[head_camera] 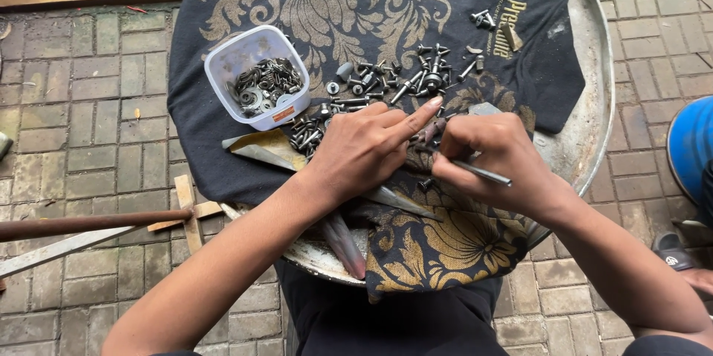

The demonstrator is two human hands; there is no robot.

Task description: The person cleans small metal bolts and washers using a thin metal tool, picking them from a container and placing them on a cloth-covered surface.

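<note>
A person sits over a round metal tray draped with a black cloth patterned in gold, and everything here lies around the heap of screws and bolts near the middle of that cloth. The left hand rests just below the heap, forefinger stretched out flat toward it, the other fingers loosely curled and gripping nothing that I can see. The right hand, just below and to the right of the heap, is closed around a thin metal rod, pinched between thumb and fingers, its free end sticking out to the right. To the left of the heap stands a white plastic tub holding washers and nuts. Below and left of the heap, a bent strip of sheet metal lies partly under the left wrist.
</note>
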